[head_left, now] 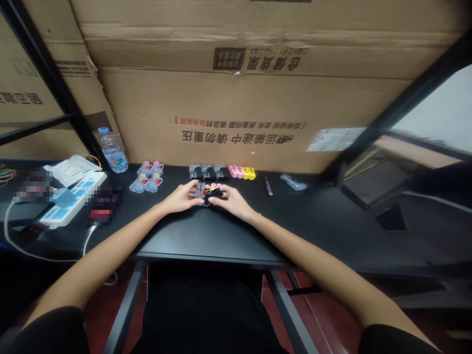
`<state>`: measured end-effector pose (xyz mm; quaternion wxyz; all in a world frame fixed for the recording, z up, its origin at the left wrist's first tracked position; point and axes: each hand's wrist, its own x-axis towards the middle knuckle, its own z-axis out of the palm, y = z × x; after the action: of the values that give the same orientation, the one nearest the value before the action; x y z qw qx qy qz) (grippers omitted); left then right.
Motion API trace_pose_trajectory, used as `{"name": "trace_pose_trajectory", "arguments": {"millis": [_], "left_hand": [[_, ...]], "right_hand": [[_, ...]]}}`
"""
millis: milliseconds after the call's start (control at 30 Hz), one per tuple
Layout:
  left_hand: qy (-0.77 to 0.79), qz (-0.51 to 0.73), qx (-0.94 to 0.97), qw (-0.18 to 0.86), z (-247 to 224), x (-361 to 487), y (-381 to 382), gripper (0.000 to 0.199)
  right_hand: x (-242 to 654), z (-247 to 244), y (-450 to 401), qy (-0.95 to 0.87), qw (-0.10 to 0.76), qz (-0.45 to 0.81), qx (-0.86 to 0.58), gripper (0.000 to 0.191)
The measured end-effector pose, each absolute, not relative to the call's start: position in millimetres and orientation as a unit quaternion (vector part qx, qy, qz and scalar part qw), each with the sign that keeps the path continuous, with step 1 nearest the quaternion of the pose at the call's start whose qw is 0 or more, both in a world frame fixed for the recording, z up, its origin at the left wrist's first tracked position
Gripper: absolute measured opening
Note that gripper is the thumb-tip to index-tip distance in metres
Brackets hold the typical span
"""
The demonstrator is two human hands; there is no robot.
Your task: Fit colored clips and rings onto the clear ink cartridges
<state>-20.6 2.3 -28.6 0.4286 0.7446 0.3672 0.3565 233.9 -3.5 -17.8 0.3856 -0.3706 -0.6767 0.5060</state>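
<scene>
Over the desk's middle, my left hand [183, 197] grips a small clear plastic case [200, 190] between thumb and fingers. My right hand [236, 202] is closed on a black plastic part [215, 193] right against that case; I cannot tell whether the two are joined. Small pink and yellow rings [213, 187] show just behind the black part, partly hidden by the fingers. Behind the hands stands a row of clear-and-black plastic pieces [208, 172], with pink pieces [236, 171] and yellow pieces [249, 173] at its right end.
Several clear cases with blue and red insides [146, 177] lie left of the row. A small screwdriver [269, 187] and another clear piece [293, 183] lie to the right. A water bottle [113, 151], white power strip [73, 199] and cables occupy the left. Cardboard [236, 98] walls the back.
</scene>
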Motion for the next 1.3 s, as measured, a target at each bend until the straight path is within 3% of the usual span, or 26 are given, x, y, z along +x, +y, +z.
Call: {"name": "trace_pose_trajectory", "arguments": {"millis": [433, 733, 900, 1033, 1200, 1300], "left_hand": [[0.321, 0.332, 0.772, 0.436, -10, -15, -9, 0.060], [0.326, 0.290, 0.839, 0.324, 9, -13, -17, 0.052], [0.333, 0.346, 0.833, 0.276, 1, -14, -11, 0.045], [0.324, 0.350, 0.848, 0.231, -2, -16, -11, 0.059], [0.321, 0.360, 0.860, 0.168, 3, -13, -16, 0.034], [0.362, 0.377, 0.829, 0.198, 5, -9, -16, 0.030]], "right_hand": [[233, -19, 2, -0.671, 0.397, 0.523, -0.346, 0.050], [238, -9, 0, -0.716, 0.377, 0.475, -0.345, 0.043], [239, -1, -4, -0.658, 0.395, 0.521, -0.374, 0.051], [238, -1, -5, -0.600, 0.407, 0.566, -0.391, 0.048], [236, -3, -4, -0.556, 0.388, 0.650, -0.342, 0.046], [236, -2, -4, -0.547, 0.364, 0.688, -0.308, 0.048]]}}
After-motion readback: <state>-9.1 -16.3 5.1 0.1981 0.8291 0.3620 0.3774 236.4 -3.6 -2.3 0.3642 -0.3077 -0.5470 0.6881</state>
